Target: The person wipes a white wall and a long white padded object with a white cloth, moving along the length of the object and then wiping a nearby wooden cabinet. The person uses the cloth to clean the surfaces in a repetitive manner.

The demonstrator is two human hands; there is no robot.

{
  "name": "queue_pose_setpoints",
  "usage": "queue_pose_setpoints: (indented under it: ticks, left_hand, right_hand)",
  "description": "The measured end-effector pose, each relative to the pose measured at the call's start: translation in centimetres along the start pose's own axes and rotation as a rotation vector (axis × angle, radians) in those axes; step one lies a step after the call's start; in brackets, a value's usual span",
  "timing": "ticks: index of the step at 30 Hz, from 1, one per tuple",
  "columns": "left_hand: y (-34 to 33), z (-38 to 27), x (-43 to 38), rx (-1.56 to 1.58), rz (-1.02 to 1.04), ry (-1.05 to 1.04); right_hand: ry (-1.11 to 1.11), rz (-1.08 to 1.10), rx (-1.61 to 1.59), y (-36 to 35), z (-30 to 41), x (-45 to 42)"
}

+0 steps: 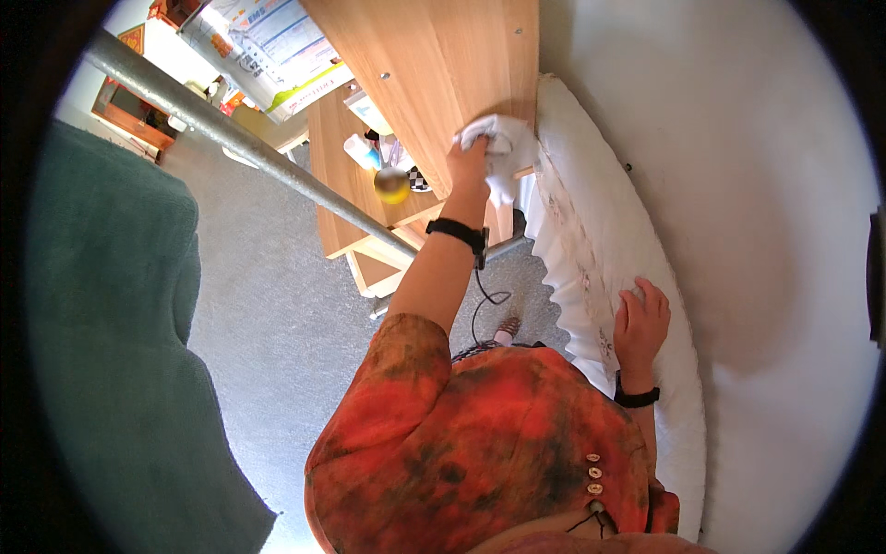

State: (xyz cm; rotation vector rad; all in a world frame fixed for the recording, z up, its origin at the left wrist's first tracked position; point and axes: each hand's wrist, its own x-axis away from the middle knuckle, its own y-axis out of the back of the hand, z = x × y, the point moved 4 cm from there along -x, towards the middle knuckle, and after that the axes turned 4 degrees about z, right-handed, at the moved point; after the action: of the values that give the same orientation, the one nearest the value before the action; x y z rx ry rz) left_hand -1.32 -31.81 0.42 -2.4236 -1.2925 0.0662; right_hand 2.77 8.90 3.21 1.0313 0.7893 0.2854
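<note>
My left hand (468, 166) grips a crumpled white cloth (509, 149) and presses it against a light wood-grain board (443, 69), near the board's lower right corner. Part of the cloth hangs over the board's edge. On the right, my right hand (641, 325) rests on a white quilted cover (616, 215) with a ruffled, flower-patterned border. Its fingers are slightly bent and a little apart, and I see nothing held in it. Black bands circle both wrists.
A metal pole (277, 163) slants across the left side. Below the board, a wooden shelf (332, 201) carries a yellow tape roll (392, 185) and a white bottle (360, 151). A printed carton (277, 52) stands behind. Green fabric (124, 332) hangs left; a black cable (484, 298) trails near the grey floor (263, 305).
</note>
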Motion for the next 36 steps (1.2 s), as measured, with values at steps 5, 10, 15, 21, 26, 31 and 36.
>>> queue_pose_setpoints:
  ticks: [5, 10, 15, 21, 26, 31, 36]
  left_hand:
    - [1.3, 2.7, 5.0, 0.025, 0.145, 0.106]
    - [-2.1, 2.4, 15.3, -0.052, 0.454, 0.212]
    - [-4.7, 3.5, 24.1, -0.254, 0.701, 0.35]
    - [-2.3, 4.5, 26.5, -0.431, 0.843, 0.311]
    - [2.5, 3.3, 26.1, -0.295, 0.661, 0.315]
    - [6.0, 1.9, 26.3, -0.343, 0.553, 0.33]
    - [7.6, 1.1, 26.9, -0.304, 0.648, 0.317]
  right_hand:
    - [-0.019, 0.015, -0.026, -0.2, -0.3, 0.2]
    - [-0.055, 0.052, -0.229, 0.0, 0.1, -0.8]
    - [-0.077, 0.097, -0.782, -1.1, 2.0, -1.3]
    - [-0.288, 0.282, -0.877, -2.9, 2.6, 0.0]
    - [-0.159, -0.148, -0.72, 3.6, -2.1, -3.1]
    - [-0.115, 0.072, -0.244, 4.8, -5.0, -3.6]
    - [-0.092, 0.123, -0.103, 2.4, -3.0, -0.2]
